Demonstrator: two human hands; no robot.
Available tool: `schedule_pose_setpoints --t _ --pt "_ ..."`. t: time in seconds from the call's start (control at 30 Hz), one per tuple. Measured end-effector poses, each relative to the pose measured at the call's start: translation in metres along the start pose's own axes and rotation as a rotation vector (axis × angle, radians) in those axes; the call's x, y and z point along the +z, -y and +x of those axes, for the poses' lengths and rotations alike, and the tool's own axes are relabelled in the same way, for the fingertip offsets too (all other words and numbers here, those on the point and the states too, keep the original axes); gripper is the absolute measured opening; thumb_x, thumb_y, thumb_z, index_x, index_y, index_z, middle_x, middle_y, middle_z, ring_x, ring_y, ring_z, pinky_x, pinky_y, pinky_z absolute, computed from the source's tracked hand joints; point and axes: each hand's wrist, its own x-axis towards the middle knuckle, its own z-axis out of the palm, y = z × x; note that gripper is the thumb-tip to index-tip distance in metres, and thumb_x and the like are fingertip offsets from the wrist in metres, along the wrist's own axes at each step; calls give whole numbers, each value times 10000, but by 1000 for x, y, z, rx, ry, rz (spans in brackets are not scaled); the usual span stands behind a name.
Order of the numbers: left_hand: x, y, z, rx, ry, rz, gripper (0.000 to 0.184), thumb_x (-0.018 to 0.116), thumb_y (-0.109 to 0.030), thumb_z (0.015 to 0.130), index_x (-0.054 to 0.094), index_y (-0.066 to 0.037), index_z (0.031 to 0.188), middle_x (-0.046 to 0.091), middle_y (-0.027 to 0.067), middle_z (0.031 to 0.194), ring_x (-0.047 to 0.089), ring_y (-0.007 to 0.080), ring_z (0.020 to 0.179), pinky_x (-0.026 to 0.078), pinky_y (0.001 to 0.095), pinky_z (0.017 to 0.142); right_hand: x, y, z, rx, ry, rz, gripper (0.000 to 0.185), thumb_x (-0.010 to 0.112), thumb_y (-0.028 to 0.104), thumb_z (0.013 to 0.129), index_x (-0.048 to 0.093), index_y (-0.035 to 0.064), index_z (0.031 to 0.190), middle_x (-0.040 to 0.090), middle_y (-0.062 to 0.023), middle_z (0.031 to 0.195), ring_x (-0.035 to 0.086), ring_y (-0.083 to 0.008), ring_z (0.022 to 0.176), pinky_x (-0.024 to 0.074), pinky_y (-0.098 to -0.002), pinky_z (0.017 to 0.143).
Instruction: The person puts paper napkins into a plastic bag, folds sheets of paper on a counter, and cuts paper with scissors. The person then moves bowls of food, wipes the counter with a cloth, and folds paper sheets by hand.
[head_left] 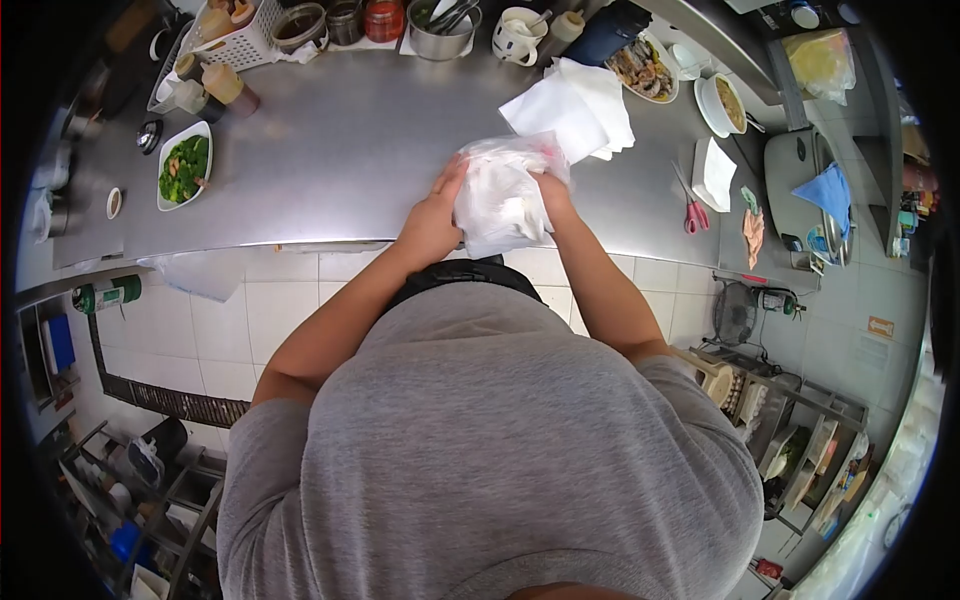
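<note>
Between my two hands is a crinkled, translucent plastic bag (503,195) with something white inside, held at the front edge of the steel counter. My left hand (436,222) is closed on the bag's left side, its fingers lying along the plastic. On the opposite side my right hand (556,196) grips the bag, with most of its fingers hidden behind the plastic. Just beyond the bag, white paper sheets (578,108) lie in a loose, overlapping pile. The bag's far right corner overlaps or touches them; I cannot tell which.
On the steel counter (330,150), a dish of green vegetables (184,168) stands left, near sauce bottles (230,88). Red-handled scissors (692,205) and a white paper tray (714,174) lie right. A seafood plate (643,70), a bowl (722,105) and a mug (519,37) stand farther back.
</note>
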Motion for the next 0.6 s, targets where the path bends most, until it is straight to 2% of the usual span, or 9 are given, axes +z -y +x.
schedule_pose_setpoints --t 0.03,0.1,0.17,0.2,0.3,0.4,0.5,0.6 --pt "1 7 2 103 -100 5 857 597 66 658 267 -74 1436 335 140 1469 536 295 1149 500 311 817 -10 -21 18 -71 -64 -23 359 566 198 900 544 44 1223 626 -89 1113 615 -202 986 517 -320 810" --pt "9 33 13 304 -307 9 789 602 77 657 339 -49 1390 379 158 1429 599 270 1046 537 314 681 -15 -20 25 -99 -23 52 362 548 198 911 527 32 1231 618 -104 1119 619 -221 983 529 -338 811" --pt "14 50 24 -14 -409 -181 585 592 46 702 441 -4 1266 516 174 1240 638 225 858 519 296 554 -2 15 10 -4 185 259 368 528 207 921 510 16 1235 596 -131 1149 610 -248 1013 534 -371 848" --pt "14 56 26 -177 -456 -274 488 587 31 725 492 18 1204 584 182 1146 658 203 764 510 287 490 11 31 1 36 166 261 370 533 204 918 510 19 1237 593 -127 1155 606 -244 1018 531 -367 849" --pt "5 53 32 -446 -74 -410 212 582 -61 798 562 55 975 639 137 804 620 153 541 462 269 389 38 61 -14 130 99 275 380 544 202 912 509 22 1244 585 -120 1172 597 -236 1034 523 -358 856" --pt "12 59 24 -395 26 -574 199 556 -126 839 570 66 890 621 114 653 592 170 468 474 275 411 53 61 -5 43 -3 347 397 546 219 911 503 21 1252 580 -121 1184 589 -236 1048 514 -360 870" --pt "9 53 15 -415 150 -691 168 535 -112 846 572 50 876 636 121 703 595 159 497 477 265 440 69 58 2 -78 -84 408 415 549 235 910 498 20 1260 574 -122 1196 581 -237 1062 504 -361 883" --pt "7 36 3 -331 224 -750 148 516 -99 856 581 32 881 642 120 712 595 153 511 482 250 481 80 55 0 -167 -153 409 433 551 251 908 492 18 1268 569 -123 1208 574 -237 1077 495 -363 896"
